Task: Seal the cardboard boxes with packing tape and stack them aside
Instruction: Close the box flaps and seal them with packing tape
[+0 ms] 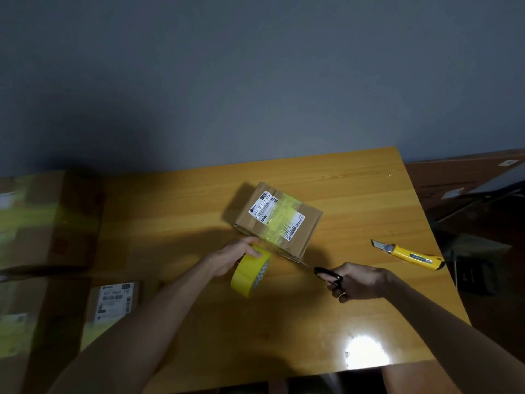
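Note:
A small cardboard box with a white shipping label lies in the middle of the wooden table, a strip of yellow tape across its top. My left hand grips a yellow tape roll just in front of the box, with tape running up onto the box's near edge. My right hand holds black-handled scissors, whose blades point left at the box's near lower edge beside the roll.
A yellow utility knife lies to the right near the table edge. Large cardboard boxes stand at the left, and a smaller labelled box sits near them. Dark furniture stands beyond the right edge.

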